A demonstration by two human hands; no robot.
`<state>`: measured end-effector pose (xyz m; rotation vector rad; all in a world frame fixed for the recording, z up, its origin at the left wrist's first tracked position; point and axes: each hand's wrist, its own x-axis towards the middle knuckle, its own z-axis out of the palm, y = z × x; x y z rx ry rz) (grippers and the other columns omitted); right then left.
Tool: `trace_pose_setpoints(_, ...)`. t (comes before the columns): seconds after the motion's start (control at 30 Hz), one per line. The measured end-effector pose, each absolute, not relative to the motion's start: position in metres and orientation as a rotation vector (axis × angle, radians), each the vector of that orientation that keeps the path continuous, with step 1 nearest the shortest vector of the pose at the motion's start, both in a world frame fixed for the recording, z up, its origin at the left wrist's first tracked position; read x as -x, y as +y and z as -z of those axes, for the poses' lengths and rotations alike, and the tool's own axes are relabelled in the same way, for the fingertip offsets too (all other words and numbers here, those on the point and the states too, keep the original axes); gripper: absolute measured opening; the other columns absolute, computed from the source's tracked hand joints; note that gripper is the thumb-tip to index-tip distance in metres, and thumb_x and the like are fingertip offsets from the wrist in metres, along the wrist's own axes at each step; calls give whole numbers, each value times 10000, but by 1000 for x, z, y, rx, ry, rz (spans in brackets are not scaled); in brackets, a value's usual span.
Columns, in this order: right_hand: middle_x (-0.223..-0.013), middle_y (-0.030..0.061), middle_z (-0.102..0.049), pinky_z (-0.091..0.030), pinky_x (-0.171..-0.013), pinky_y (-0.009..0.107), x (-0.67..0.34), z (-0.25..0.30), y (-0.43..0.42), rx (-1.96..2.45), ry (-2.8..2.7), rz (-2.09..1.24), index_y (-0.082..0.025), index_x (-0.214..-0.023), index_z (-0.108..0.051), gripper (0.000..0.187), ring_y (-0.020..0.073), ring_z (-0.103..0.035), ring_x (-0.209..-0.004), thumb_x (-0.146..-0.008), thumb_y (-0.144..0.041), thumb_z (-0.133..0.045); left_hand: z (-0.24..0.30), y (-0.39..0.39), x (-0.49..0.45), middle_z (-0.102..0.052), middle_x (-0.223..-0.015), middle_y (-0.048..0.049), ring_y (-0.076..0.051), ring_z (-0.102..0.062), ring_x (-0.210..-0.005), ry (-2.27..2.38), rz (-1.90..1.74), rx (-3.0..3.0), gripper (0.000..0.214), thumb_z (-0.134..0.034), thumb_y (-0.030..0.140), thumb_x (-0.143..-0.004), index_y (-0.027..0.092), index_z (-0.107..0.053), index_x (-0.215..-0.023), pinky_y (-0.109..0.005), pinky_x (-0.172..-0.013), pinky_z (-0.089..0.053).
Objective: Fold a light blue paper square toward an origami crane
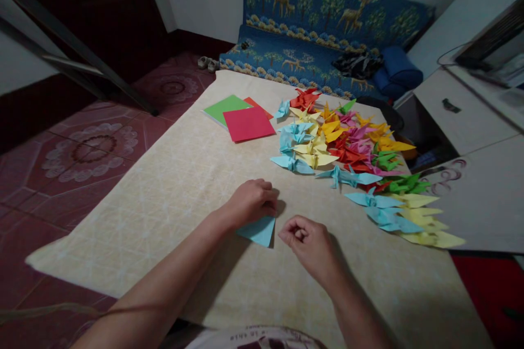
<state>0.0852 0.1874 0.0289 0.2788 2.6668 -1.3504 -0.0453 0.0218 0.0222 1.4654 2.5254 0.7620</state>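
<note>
A light-blue sheet of folded paper (258, 230) lies on the cloth-covered table close to my body. My left hand (254, 202) rests over its far edge with curled fingers closed on it, hiding the upper part of the sheet. Just right of the paper, and apart from it, is my right hand (306, 240). Its fingers are curled in with the thumb against the index finger, and nothing shows between them.
Folded paper cranes (354, 144) in several colours crowd the table's right side. Square paper stacks, green (226, 108) and red (249, 124), lie at the far left. A blue patterned sofa (295, 54) stands beyond; a white cabinet (478, 174) is at right.
</note>
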Motion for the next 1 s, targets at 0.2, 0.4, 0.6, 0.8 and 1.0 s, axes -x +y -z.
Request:
trace_pose_setpoints(0.2,-1021,15,-684,-489,-639,213,-82,-19,187,-158,2921,1270,-273,-1000,-657,216,132,-632,-799,-838,-181,-548,-14,-7,4,-667,-819,-63,-204,-590,-782,2772,-769,-1439,153,-582,220,-888,180,-708,-810,-334,-701,-451)
trace_pose_setpoints(0.4,-1065,15,-686,-480,-686,228,-60,-26,181,-93,2906,1143,-265,-1083,-640,273,136,-650,-844,-854,-152,-544,-4,-28,-45,-677,-1019,-109,-240,-605,-909,2834,-1014,-1261,174,-617,203,-865,159,-683,-1020,-389,-765,-511)
trace_pose_setpoints(0.6,-972,-11,-704,-444,-618,213,-58,-23,181,-116,2908,1050,-277,-910,-678,145,131,-642,-787,-870,-207,-558,-3,-24,-60,-678,-1081,-98,-268,-610,-974,2887,-1026,-1171,258,-688,256,-815,201,-651,-1064,-432,-789,-529)
trace_pose_setpoints(0.8,-977,-15,-697,-449,-622,206,-71,-20,187,-88,2880,1086,-287,-938,-675,155,125,-635,-780,-876,-219,-550,-6,-21,-63,-693,-1065,-82,-261,-626,-980,2903,-1067,-1181,184,-691,304,-814,205,-657,-967,-415,-778,-551)
trace_pose_setpoints(1.0,-955,-1,-676,-464,-622,203,-79,-16,188,-21,2877,1174,-273,-938,-679,168,113,-612,-729,-837,-186,-576,-6,-21,-65,-707,-1055,-72,-242,-634,-966,2912,-1085,-1179,115,-627,183,-845,206,-671,-949,-386,-770,-559)
